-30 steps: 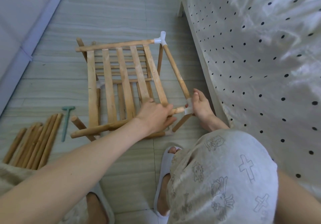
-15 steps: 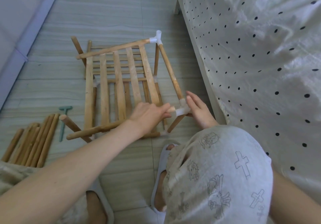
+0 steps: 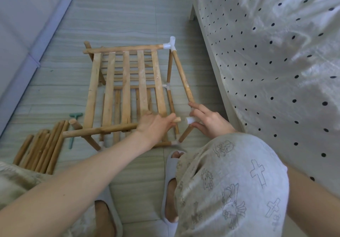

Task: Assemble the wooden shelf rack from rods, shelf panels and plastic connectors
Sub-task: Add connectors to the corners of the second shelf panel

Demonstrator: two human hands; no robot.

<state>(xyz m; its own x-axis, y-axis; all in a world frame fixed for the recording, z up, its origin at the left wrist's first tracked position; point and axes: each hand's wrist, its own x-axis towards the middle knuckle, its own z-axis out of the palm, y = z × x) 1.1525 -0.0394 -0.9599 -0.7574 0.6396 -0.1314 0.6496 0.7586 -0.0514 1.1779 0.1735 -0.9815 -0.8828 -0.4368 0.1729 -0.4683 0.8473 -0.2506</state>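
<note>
Pale tiled floor [image 3: 128, 16] carries the half-built slatted wooden rack [image 3: 127, 86]. Left hand [image 3: 156, 126] grips the front rod's tip [image 3: 177, 120]; right hand [image 3: 209, 121] pinches a white plastic connector [image 3: 190, 120] just apart. Spare round wooden rods [image 3: 42, 146] remain unused, so assembly seems midway.

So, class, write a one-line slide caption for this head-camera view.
Left hand holds the front rod just short of the white connector gripped by the right hand.

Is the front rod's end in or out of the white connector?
Out. The front rod, gripped by the left hand, shows a bare tip, with a gap before the white connector in the right hand.
</note>
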